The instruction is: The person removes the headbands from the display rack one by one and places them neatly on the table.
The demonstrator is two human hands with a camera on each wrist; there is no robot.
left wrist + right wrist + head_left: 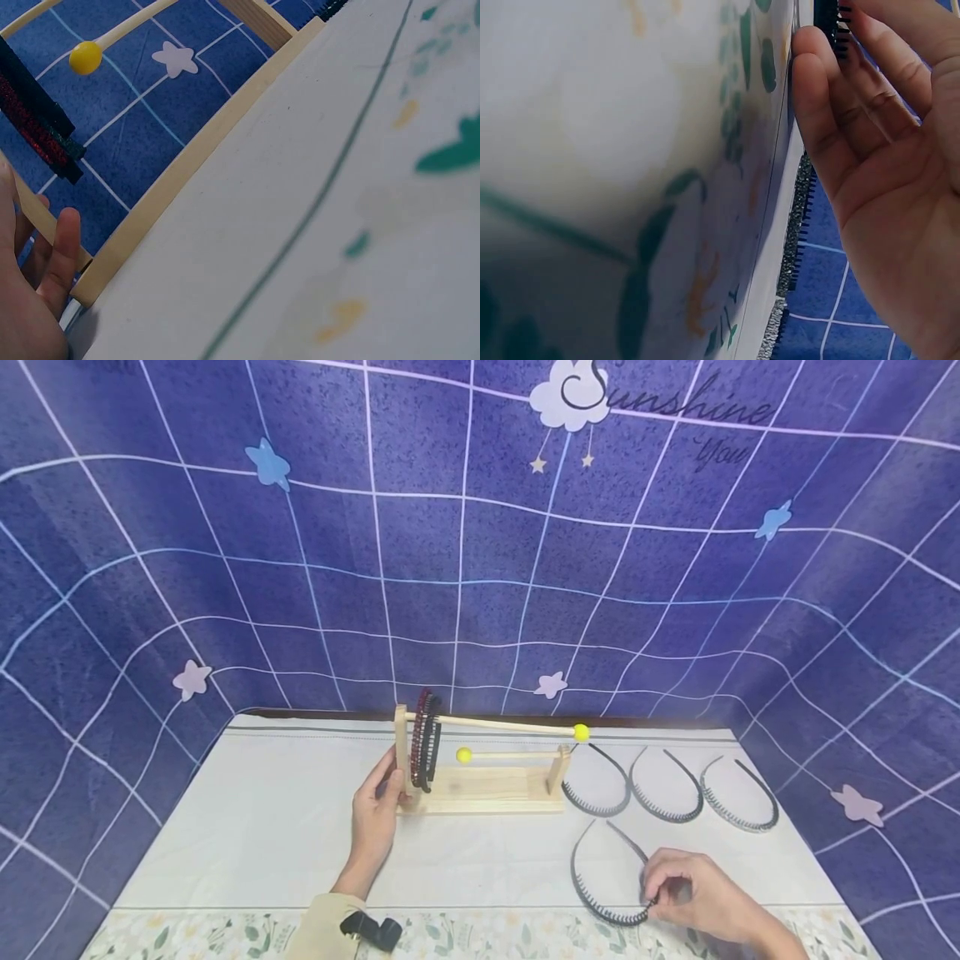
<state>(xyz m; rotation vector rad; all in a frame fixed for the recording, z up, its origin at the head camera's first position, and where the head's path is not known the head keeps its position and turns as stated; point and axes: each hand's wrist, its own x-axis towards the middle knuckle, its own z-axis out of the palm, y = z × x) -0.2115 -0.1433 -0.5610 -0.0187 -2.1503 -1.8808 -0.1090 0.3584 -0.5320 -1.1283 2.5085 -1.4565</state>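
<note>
A light wooden headband rack (480, 792) stands on the table, with two dowels tipped by yellow balls. My left hand (373, 818) holds its left post near the base; in the left wrist view its fingers (61, 251) lie around that post. Dark red and black headbands (426, 743) hang together on the upper dowel, close to the left post. Nearer the front edge, my right hand (697, 893) pinches the right side of a dark toothed headband (600, 912). Part of this headband (826, 22) shows at the fingertips in the right wrist view.
Three more toothed headbands lie in a row right of the rack: a left one (596, 810), a middle one (671, 817) and a right one (742, 827). A white tablecloth (247, 827) with a floral border covers the table. Blue gridded fabric (420, 543) rises behind and beside it.
</note>
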